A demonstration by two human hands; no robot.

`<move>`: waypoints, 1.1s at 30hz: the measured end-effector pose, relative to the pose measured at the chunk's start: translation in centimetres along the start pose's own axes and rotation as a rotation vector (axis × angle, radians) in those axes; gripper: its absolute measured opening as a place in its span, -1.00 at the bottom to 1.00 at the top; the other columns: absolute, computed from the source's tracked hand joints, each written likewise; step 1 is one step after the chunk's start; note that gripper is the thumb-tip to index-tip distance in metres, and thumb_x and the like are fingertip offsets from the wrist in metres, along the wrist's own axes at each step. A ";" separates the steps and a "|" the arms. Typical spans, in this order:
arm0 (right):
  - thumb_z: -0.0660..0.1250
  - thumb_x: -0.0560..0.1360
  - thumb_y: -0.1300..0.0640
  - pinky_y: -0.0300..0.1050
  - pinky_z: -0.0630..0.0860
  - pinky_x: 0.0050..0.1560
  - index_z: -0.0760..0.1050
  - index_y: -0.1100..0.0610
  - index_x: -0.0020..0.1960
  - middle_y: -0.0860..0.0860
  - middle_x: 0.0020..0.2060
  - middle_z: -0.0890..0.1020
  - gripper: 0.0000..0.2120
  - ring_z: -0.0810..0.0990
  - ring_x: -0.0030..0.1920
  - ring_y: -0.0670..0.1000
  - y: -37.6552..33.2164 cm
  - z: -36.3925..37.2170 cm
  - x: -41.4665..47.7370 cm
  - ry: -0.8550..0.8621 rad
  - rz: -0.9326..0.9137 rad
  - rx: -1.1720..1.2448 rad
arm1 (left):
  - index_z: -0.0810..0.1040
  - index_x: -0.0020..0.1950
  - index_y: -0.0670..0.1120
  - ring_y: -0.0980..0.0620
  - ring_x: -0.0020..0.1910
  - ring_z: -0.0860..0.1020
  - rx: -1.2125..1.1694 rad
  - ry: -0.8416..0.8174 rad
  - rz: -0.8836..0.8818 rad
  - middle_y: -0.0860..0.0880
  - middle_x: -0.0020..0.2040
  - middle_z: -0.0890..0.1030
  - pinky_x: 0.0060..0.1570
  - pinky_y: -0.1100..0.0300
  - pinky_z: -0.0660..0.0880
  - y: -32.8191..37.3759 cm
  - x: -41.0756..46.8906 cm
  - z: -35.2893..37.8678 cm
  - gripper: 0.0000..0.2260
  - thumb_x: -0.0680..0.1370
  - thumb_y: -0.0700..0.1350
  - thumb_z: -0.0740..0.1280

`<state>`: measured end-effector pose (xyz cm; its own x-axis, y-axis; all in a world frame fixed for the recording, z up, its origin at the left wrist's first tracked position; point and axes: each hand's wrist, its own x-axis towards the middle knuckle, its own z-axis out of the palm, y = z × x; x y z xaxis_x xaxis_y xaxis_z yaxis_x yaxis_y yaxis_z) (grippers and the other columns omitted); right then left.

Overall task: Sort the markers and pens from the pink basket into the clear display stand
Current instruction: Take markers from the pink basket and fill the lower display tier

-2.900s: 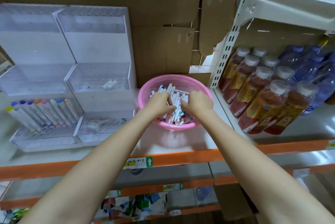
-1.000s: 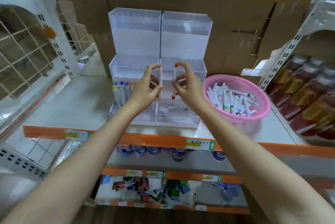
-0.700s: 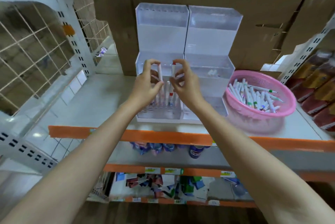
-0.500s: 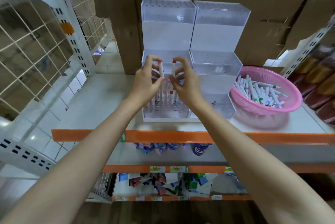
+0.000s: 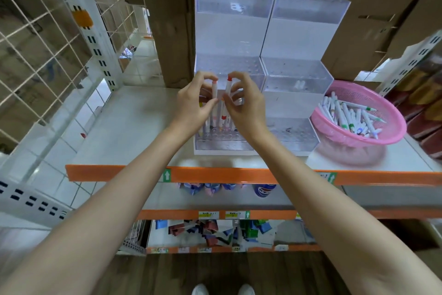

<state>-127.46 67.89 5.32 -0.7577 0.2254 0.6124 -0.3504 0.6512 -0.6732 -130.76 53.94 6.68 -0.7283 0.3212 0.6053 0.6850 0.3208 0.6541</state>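
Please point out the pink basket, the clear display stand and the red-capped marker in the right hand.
pink basket [image 5: 373,96], head view, inner back wall
clear display stand [image 5: 229,31], head view, upper front wall
red-capped marker [image 5: 228,88], head view, white barrel

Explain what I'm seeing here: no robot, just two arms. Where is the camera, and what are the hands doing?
No machine here: a person works bare-handed, and the one camera sits on their head, looking down, so the arms enter from below. On the shelf stand a clear stand and, right of it, a pink basket of loose markers. The left hand pinches a pink-capped marker upright, the right hand a red-capped marker, both over the stand's lowest tier, where other markers already stand.
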 end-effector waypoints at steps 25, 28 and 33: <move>0.36 0.52 0.19 0.03 0.58 -0.22 0.48 0.18 0.09 0.07 -0.14 0.58 -0.83 0.58 -0.24 0.00 0.1 -0.2 -0.5 -0.041 -0.006 -0.033 | 0.50 -0.04 -0.22 0.02 -0.21 0.60 0.159 -0.038 0.150 -0.08 -0.19 0.62 -0.17 0.35 0.46 -0.7 -0.3 0.6 -0.82 0.43 -0.28 0.44; 0.38 0.50 0.19 0.04 0.57 -0.21 0.49 0.17 0.09 0.07 -0.15 0.59 -0.81 0.56 -0.28 -0.03 0.2 -0.3 -0.6 -0.052 0.013 -0.042 | 0.50 -0.05 -0.21 0.09 -0.22 0.56 0.184 -0.023 0.154 -0.05 -0.21 0.61 -0.20 0.41 0.42 -0.8 -0.3 0.2 -0.83 0.43 -0.24 0.45; 0.40 0.49 0.21 0.04 0.57 -0.22 0.48 0.18 0.11 0.06 -0.16 0.59 -0.78 0.56 -0.28 -0.03 0.2 -0.5 -0.7 -0.079 0.015 -0.042 | 0.50 -0.06 -0.18 -0.04 -0.20 0.61 0.245 -0.040 0.150 -0.05 -0.19 0.64 -0.21 0.11 0.53 -1.3 -0.4 0.2 -0.82 0.43 -0.20 0.46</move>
<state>-126.77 68.19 4.99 -0.8043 0.1789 0.5666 -0.3166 0.6780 -0.6634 -131.40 53.53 5.50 -0.6204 0.4151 0.6654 0.7723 0.4708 0.4265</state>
